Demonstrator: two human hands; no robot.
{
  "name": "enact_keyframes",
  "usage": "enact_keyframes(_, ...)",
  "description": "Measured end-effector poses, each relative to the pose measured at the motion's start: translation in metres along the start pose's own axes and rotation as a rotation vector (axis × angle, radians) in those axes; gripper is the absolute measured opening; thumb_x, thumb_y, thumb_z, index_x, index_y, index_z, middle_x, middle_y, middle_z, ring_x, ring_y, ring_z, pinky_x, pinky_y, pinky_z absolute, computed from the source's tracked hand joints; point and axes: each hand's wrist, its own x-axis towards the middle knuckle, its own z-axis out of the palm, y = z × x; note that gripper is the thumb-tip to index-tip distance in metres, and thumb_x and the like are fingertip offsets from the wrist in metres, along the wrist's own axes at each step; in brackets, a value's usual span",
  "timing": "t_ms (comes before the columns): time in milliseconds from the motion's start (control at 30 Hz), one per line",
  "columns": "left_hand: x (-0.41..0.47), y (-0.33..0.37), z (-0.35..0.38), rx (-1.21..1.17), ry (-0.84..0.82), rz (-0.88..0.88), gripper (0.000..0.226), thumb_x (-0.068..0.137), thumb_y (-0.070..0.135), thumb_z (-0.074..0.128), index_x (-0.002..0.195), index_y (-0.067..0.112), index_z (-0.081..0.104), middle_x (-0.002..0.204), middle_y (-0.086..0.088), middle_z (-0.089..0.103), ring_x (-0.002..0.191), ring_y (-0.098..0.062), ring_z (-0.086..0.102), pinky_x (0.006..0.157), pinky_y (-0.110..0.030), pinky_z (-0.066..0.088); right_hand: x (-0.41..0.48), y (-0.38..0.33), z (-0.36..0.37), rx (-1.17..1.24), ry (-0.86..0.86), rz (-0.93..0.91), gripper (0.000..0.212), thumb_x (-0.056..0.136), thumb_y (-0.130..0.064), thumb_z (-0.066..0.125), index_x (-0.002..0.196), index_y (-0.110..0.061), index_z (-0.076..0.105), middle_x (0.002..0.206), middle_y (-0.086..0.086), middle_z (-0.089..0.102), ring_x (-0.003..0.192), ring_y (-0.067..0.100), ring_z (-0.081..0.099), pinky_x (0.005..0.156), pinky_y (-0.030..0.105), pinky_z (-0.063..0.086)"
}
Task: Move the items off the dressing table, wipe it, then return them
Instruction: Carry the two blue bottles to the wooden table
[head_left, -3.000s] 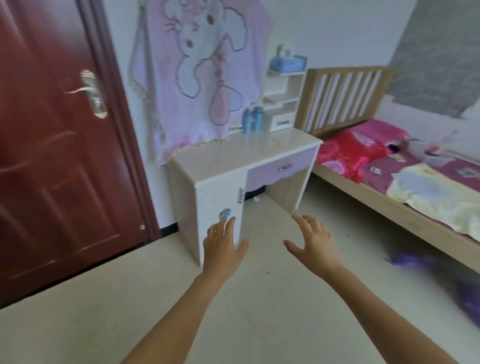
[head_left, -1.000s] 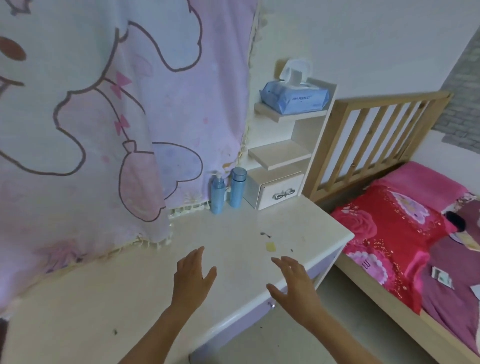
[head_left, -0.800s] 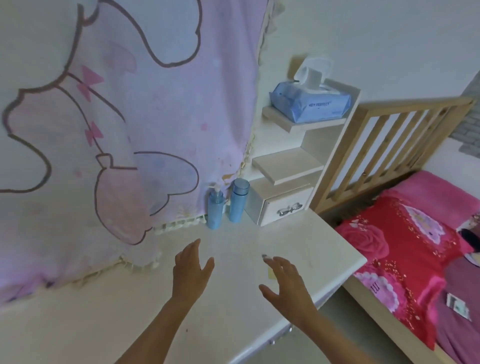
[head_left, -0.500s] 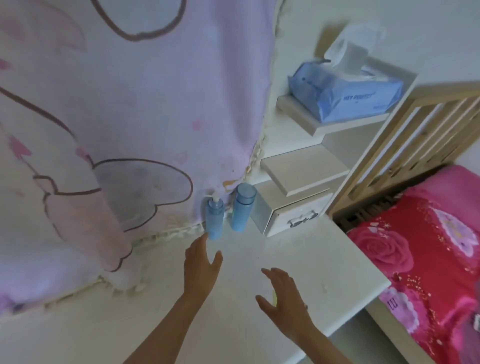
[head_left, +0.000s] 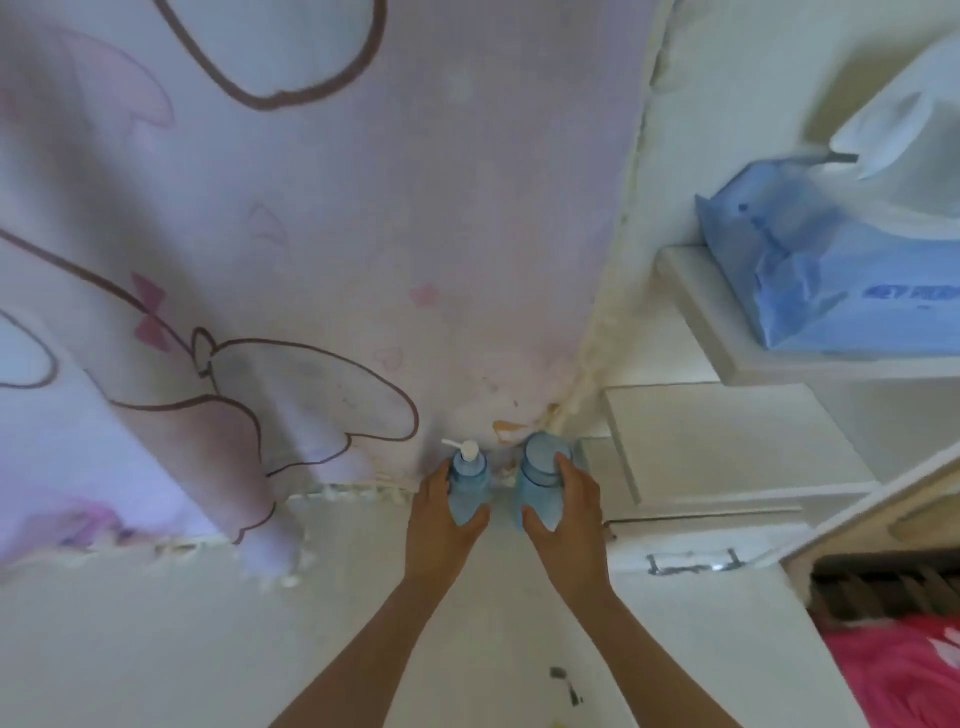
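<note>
A: Stage of task?

B: Very early, by my reading. Both bottles are at the back of the dressing table (head_left: 156, 634), just in front of the hanging cartoon cloth (head_left: 311, 218). Nothing looks cleared off. No wiping cloth in view. Dark crumbs (head_left: 563, 680) lie on the near part of the top, so wiping is not done.

A: Hands?

B: Both arms reach straight forward, side by side, forearms converging toward the back edge. Left hand (head_left: 439, 525) wraps the blue pump bottle (head_left: 470, 480): thumb on the near face, fingers round the left side. Right hand (head_left: 571, 519) wraps the blue capped bottle (head_left: 537, 467) the same way, mirrored. Each hand has a full hold on its own bottle.

A: Bottles lifted?

B: Cannot tell. Both upright, just beside each other, apart by a narrow gap. Bases are hidden behind the hands.

A: What remains?

B: Nearly everything, I judge: carry the pair off, wipe the top, bring them back. The wet wipes pack (head_left: 841, 280) sits on the upper shelf to the right, a small drawer (head_left: 691, 551) below it; whether those count as items to move is unclear.
</note>
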Motion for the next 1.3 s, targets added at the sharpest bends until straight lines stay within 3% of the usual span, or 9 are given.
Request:
enact_keyframes(100, 0.003, 0.003, 0.006, -0.01, 0.048, -0.017, 0.049, 0.071, 0.003, 0.072, 0.116, 0.004, 0.053, 0.11, -0.011, 0.06, 0.096, -0.022, 0.056, 0.08, -0.028, 0.041, 0.016, 0.014, 0.008, 0.006, 0.009, -0.058, 0.071, 0.07, -0.005, 0.075, 0.132, -0.002, 0.041, 0.122, 0.02, 0.05, 0.115, 0.035, 0.049, 0.095, 0.038, 0.043)
enact_keyframes(267, 0.011, 0.0, 0.021, -0.025, 0.091, -0.105, 0.054, 0.069, 0.012, 0.074, 0.118, 0.014, 0.05, 0.11, -0.006, 0.061, 0.101, -0.025, 0.059, 0.085, -0.039, 0.048, 0.035, 0.021, 0.013, 0.115, 0.003, -0.068, 0.065, 0.069, -0.001, 0.075, 0.126, -0.003, 0.046, 0.121, 0.015, 0.055, 0.111, 0.023, 0.051, 0.088, 0.02, 0.035)
enact_keyframes(400, 0.01, -0.004, 0.027, -0.035, 0.114, -0.109, 0.056, 0.076, 0.018, 0.071, 0.125, 0.014, 0.045, 0.12, -0.004, 0.057, 0.11, -0.022, 0.054, 0.086, -0.029, 0.043, 0.039, 0.028, 0.013, 0.181, -0.004, -0.094, 0.06, 0.069, -0.002, 0.076, 0.122, -0.004, 0.049, 0.118, 0.012, 0.057, 0.111, 0.026, 0.054, 0.088, 0.022, 0.038)
enact_keyframes(533, -0.003, -0.006, 0.022, -0.034, 0.141, -0.123, 0.053, 0.076, 0.015, 0.071, 0.123, 0.014, 0.047, 0.116, -0.002, 0.059, 0.107, -0.021, 0.055, 0.082, -0.024, 0.039, 0.032, 0.03, 0.01, 0.202, -0.073, -0.131, 0.06, 0.07, -0.007, 0.076, 0.124, -0.009, 0.049, 0.119, 0.007, 0.057, 0.107, 0.014, 0.05, 0.087, 0.023, 0.038)
enact_keyframes(833, -0.076, -0.002, -0.039, -0.019, 0.355, -0.128, 0.053, 0.063, 0.033, 0.071, 0.11, 0.019, 0.051, 0.088, 0.008, 0.057, 0.082, -0.015, 0.055, 0.065, -0.01, 0.039, -0.013, 0.014, -0.003, 0.283, -0.399, -0.227, 0.069, 0.068, -0.014, 0.079, 0.106, -0.05, 0.035, 0.115, -0.022, 0.049, 0.11, 0.007, 0.05, 0.089, 0.019, 0.041)
enact_keyframes(967, -0.105, -0.002, -0.072, -0.03, 0.49, -0.153, 0.062, 0.06, 0.03, 0.073, 0.117, 0.012, 0.054, 0.095, 0.001, 0.06, 0.086, -0.017, 0.055, 0.068, -0.016, 0.04, -0.032, -0.017, -0.002, 0.298, -0.545, -0.34, 0.066, 0.069, -0.014, 0.078, 0.104, -0.05, 0.035, 0.112, -0.031, 0.043, 0.106, 0.007, 0.05, 0.086, 0.018, 0.043)
enact_keyframes(1100, -0.133, -0.003, -0.097, -0.062, 0.573, -0.206, 0.052, 0.07, 0.009, 0.076, 0.117, 0.012, 0.054, 0.096, 0.002, 0.059, 0.087, -0.017, 0.054, 0.075, -0.025, 0.04, -0.049, -0.044, -0.002, 0.337, -0.649, -0.394, 0.066, 0.07, -0.011, 0.077, 0.102, -0.05, 0.035, 0.11, -0.032, 0.042, 0.104, 0.008, 0.05, 0.084, 0.021, 0.044)
enact_keyframes(1200, -0.158, -0.012, -0.116, -0.071, 0.637, -0.234, 0.053, 0.071, 0.008, 0.076, 0.118, 0.011, 0.053, 0.1, 0.001, 0.059, 0.088, -0.019, 0.054, 0.076, -0.027, 0.043, -0.068, -0.063, 0.001, 0.32, -0.713, -0.449, 0.065, 0.071, -0.011, 0.076, 0.102, -0.051, 0.035, 0.109, -0.033, 0.042, 0.101, 0.008, 0.05, 0.082, 0.02, 0.045)
enact_keyframes(1300, -0.182, -0.022, -0.137, -0.079, 0.715, -0.237, 0.053, 0.07, 0.006, 0.076, 0.117, 0.009, 0.054, 0.101, -0.003, 0.059, 0.088, -0.021, 0.054, 0.076, -0.028, 0.043, -0.089, -0.083, 0.005, 0.318, -0.75, -0.49, 0.065, 0.071, -0.01, 0.076, 0.102, -0.05, 0.035, 0.107, -0.032, 0.043, 0.095, 0.001, 0.051, 0.077, 0.012, 0.043)
